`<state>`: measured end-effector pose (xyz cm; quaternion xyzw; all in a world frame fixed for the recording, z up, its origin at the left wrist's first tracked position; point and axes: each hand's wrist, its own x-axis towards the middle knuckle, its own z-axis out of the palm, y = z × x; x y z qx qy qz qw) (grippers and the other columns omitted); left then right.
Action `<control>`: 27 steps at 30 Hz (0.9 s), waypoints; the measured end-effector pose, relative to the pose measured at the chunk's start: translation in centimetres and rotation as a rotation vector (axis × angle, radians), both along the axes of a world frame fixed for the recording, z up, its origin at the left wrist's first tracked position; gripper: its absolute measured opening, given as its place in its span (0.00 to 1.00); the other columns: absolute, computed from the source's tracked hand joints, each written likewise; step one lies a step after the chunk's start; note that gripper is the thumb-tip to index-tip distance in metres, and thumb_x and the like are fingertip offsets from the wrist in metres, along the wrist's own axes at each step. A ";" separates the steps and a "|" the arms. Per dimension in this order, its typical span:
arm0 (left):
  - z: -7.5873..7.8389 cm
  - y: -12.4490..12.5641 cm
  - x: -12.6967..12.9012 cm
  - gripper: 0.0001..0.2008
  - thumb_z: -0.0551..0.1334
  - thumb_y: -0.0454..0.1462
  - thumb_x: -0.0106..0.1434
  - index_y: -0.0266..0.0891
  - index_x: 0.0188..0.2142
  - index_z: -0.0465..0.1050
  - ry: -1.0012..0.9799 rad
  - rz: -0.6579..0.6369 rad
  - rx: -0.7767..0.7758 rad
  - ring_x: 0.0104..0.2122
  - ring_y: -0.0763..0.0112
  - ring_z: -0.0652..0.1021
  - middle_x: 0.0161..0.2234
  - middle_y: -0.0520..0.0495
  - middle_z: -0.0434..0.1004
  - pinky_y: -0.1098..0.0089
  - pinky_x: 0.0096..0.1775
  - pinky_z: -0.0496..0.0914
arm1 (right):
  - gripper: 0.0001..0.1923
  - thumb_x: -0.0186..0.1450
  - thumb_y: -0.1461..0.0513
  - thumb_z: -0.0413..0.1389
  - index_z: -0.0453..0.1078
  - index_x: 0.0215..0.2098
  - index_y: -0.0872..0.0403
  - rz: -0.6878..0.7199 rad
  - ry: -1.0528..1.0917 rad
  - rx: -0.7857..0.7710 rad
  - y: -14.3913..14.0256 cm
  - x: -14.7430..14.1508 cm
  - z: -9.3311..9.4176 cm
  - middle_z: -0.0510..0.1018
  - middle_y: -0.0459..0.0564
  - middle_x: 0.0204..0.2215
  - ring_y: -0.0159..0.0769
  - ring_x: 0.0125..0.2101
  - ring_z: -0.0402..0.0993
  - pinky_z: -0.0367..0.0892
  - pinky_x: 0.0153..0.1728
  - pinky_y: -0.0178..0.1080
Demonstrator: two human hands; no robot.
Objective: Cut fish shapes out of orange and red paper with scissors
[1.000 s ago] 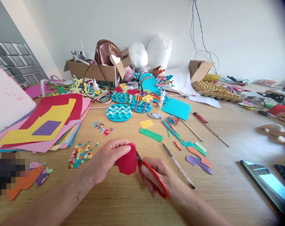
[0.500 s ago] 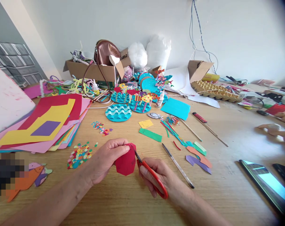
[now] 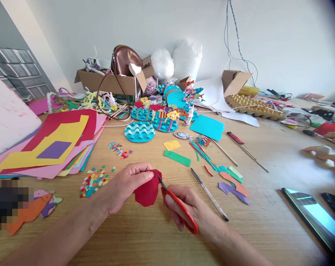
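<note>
My left hand (image 3: 134, 181) pinches a piece of red paper (image 3: 147, 194) by its upper left part, thumb on top. Faint dark pen lines show on the paper. Around the red handles of a pair of scissors (image 3: 181, 208) my right hand (image 3: 185, 203) is closed. The dark blades reach up and left over the paper's upper right edge. A clear pen with a black tip (image 3: 209, 194) lies on the table just right of the scissors. Left of my left hand is a heap of coloured paper dots (image 3: 94, 181).
A stack of coloured paper (image 3: 90, 127) lies at the left, near orange fish cutouts (image 3: 31, 216). Blue wavy discs (image 3: 140, 132), a glue bottle (image 3: 188, 117) and paper scraps (image 3: 177, 158) are ahead. At the right are a phone (image 3: 311, 218) and another person's hand (image 3: 319, 150).
The red paper has turned slightly, its lower end shifting a little left. The scissor blades now lie farther over its top edge. Both hands are nearly in the same place.
</note>
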<state>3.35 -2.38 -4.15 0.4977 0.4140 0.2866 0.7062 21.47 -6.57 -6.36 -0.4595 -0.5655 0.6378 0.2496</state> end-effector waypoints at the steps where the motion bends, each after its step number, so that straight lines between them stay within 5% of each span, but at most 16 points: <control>1: 0.0 0.0 -0.1 0.10 0.58 0.40 0.58 0.36 0.25 0.66 0.002 -0.005 0.002 0.20 0.80 0.62 0.20 0.55 0.65 0.77 0.23 0.55 | 0.23 0.62 0.46 0.47 0.54 0.21 0.54 0.000 -0.002 0.001 0.0 0.0 0.0 0.60 0.38 0.12 0.22 0.11 0.55 0.48 0.11 0.25; 17: 0.1 0.5 -0.6 0.11 0.59 0.40 0.57 0.37 0.22 0.65 0.003 -0.090 -0.058 0.17 0.80 0.60 0.17 0.57 0.63 0.77 0.21 0.53 | 0.24 0.61 0.44 0.48 0.54 0.19 0.53 0.010 -0.036 -0.015 -0.1 -0.1 0.5 0.59 0.38 0.12 0.21 0.11 0.53 0.47 0.10 0.26; 27: 0.1 1.3 -1.1 0.12 0.58 0.43 0.57 0.36 0.25 0.66 0.166 -0.183 0.081 0.19 0.78 0.67 0.20 0.54 0.69 0.76 0.22 0.56 | 0.22 0.62 0.46 0.48 0.58 0.22 0.54 -0.041 0.045 -0.036 0.3 0.3 0.4 0.61 0.38 0.10 0.23 0.11 0.53 0.46 0.13 0.29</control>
